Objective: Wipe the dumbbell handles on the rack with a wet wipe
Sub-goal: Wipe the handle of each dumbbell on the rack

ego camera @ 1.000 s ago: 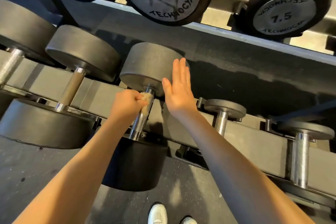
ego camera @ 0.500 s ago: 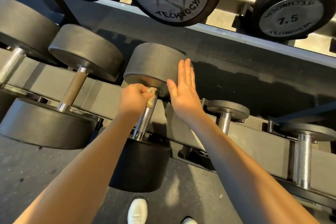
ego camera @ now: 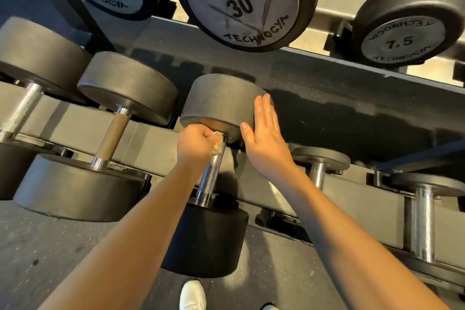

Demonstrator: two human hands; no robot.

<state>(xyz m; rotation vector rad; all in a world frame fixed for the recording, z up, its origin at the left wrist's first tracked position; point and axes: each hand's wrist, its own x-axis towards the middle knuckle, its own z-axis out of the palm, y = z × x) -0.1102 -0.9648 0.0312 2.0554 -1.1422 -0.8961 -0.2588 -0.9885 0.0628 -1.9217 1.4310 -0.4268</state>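
Observation:
A black dumbbell lies on the lower rack shelf, its far head (ego camera: pixel 221 100) up and its near head (ego camera: pixel 206 239) down. My left hand (ego camera: pixel 195 145) is closed around the top of its knurled chrome handle (ego camera: pixel 210 178), with a crumpled wet wipe (ego camera: pixel 217 145) pressed between fingers and metal. My right hand (ego camera: pixel 264 137) lies flat with straight fingers against the right side of the far head.
To the left lie a dumbbell with a brown handle (ego camera: pixel 112 137) and another with a chrome handle (ego camera: pixel 21 108). Two small dumbbells (ego camera: pixel 317 173) (ego camera: pixel 422 221) sit to the right. The upper shelf holds plates marked 30 (ego camera: pixel 241 2) and 7.5 (ego camera: pixel 402 43). My white shoe (ego camera: pixel 192 294) is below.
My left hand with the wipe has slid up the handle to the far head. The right hand has stayed flat on the head.

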